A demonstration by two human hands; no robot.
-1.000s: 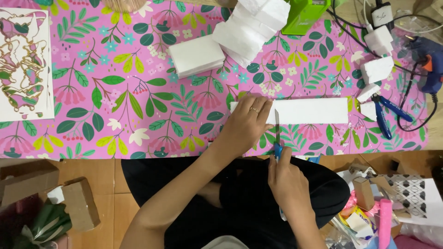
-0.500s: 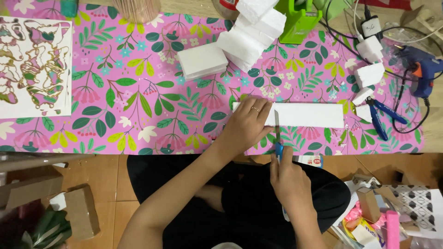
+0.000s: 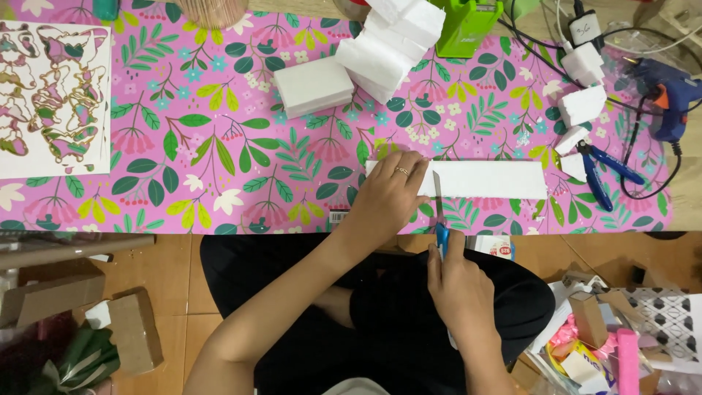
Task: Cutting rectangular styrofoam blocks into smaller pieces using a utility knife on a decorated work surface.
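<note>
Foam strip [image 3: 486, 179], long and white, lies flat near the front edge of a pink floral mat [image 3: 219, 153]. The left hand [image 3: 391, 194] presses down on its left end, fingers spread flat and gripping nothing. The right hand [image 3: 457, 281] is closed round the blue handle of a knife [image 3: 439, 212], whose blade stands across the strip just beside the left fingers. Above the strip sit a white foam block [image 3: 313, 86] and a stack of foam pieces [image 3: 391, 47]. Blue pliers [image 3: 603, 172] and a blue glue gun [image 3: 669, 95] lie to the right. A gold-patterned sheet [image 3: 51, 99] rests at far left.
</note>
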